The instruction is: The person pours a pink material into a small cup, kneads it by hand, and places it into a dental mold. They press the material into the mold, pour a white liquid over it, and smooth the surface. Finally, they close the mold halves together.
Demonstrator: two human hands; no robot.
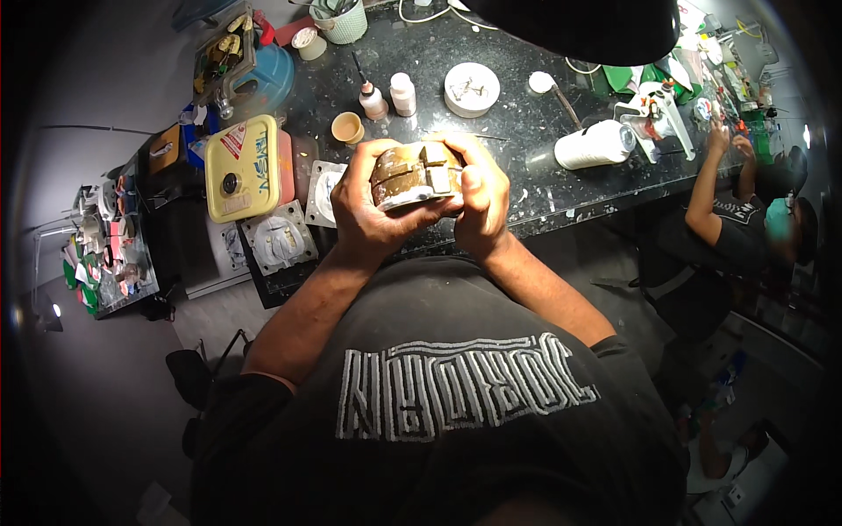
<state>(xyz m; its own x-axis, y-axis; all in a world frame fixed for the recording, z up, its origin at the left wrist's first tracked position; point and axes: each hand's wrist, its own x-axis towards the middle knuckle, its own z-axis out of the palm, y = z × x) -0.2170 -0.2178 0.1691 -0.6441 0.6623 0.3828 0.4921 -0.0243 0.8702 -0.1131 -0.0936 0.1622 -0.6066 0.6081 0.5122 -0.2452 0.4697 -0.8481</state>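
Observation:
Between my two hands is a brass-coloured metal dental flask (402, 180), round-sided, with a seam around it and white plaster smears. My left hand (367, 203) wraps its left side, the thumb along the lower edge. On the other side my right hand (483, 195) grips it, fingers over the top and thumb near a raised metal block on its front. The flask is held up above the bench's near edge. Just left of my left hand lies a metal mould half (323, 195) with white plaster, partly hidden by that hand. Another mould half (279, 238) sits nearer the corner.
On the dark bench (517, 96) stand a small tan cup (347, 128), a dropper bottle (373, 103), a white bottle (403, 95) and a white bowl (472, 90). A yellow-lidded box (244, 167) is left; a white canister (596, 145) lies right. A black lamp (583, 26) overhangs. A co-worker (732, 215) sits right.

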